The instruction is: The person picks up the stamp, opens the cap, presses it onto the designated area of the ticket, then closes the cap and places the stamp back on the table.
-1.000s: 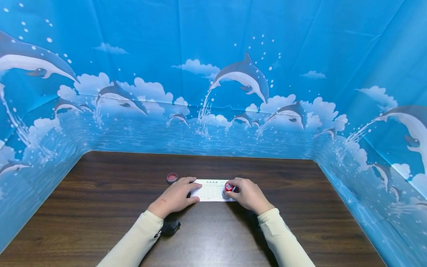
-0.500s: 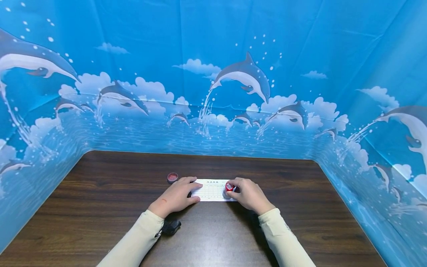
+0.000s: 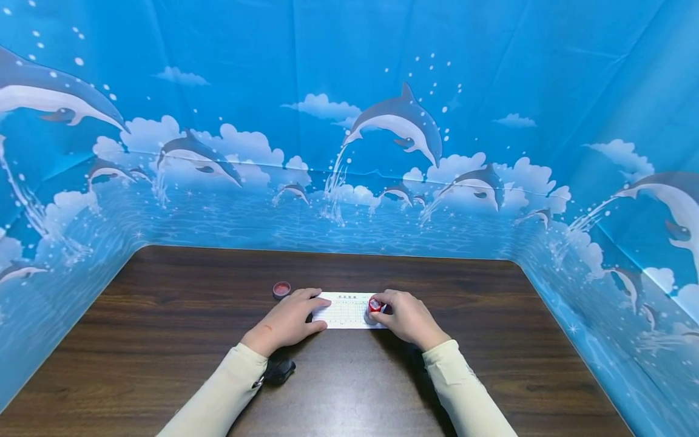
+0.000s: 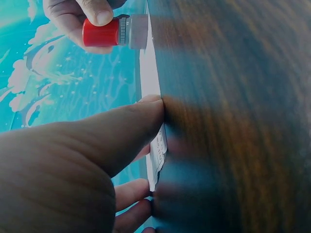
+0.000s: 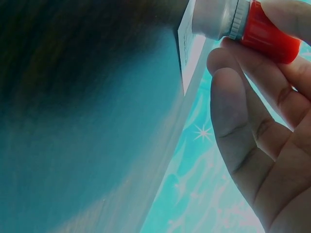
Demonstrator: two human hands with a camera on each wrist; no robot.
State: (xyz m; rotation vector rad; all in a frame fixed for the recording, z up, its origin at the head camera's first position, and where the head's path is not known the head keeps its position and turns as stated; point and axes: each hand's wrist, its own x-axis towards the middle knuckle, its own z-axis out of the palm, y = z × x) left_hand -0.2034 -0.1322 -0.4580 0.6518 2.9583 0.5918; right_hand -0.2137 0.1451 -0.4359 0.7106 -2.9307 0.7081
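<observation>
My right hand (image 3: 409, 320) pinches a round stamp (image 3: 374, 304) between thumb and index finger. Its red top (image 5: 271, 35) points up, and its clear grey base (image 4: 139, 31) stands on the right end of a white printed form (image 3: 344, 312). The other right fingers stay off the stamp, loosely bent. With fingers spread, my left hand (image 3: 290, 323) presses the form's left end to the table; the thumb lies at its near edge. Beyond the left hand sits a small round dark-rimmed dish (image 3: 281, 290), reddish inside, perhaps the stamp's cap.
The dark wood-grain table (image 3: 164, 340) extends around the form. A blue dolphin-print curtain (image 3: 349, 152) encloses its back and sides. A small black device (image 3: 280, 371) is by the left wrist, at the sleeve's cuff.
</observation>
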